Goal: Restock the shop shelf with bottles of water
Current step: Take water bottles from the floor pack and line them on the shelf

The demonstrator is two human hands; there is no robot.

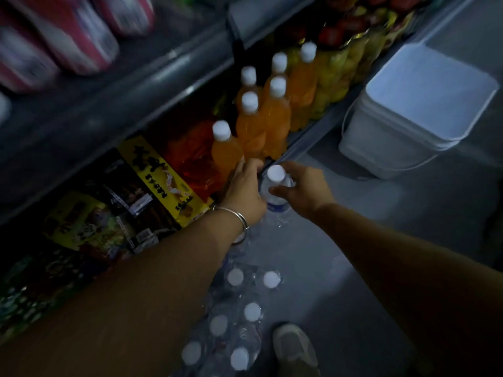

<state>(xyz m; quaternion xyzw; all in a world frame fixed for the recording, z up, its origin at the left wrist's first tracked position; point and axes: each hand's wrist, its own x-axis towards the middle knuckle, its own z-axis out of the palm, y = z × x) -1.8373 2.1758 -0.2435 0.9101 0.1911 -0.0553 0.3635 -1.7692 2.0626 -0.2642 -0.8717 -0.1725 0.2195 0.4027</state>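
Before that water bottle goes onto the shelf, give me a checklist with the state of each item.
1. Right hand grips the water bottle near its neck: ok.
2. Bottle's white cap on: ok.
3. Left hand at the shelf edge beside the orange drink bottles; whether it holds anything: cannot tell.
4. Free slot on the shelf for the bottle: cannot tell, hidden by the hands and dim light.
5. More stock ready: ok, the pack of water bottles stands on the floor below.
6. White bucket clear of the path: ok.
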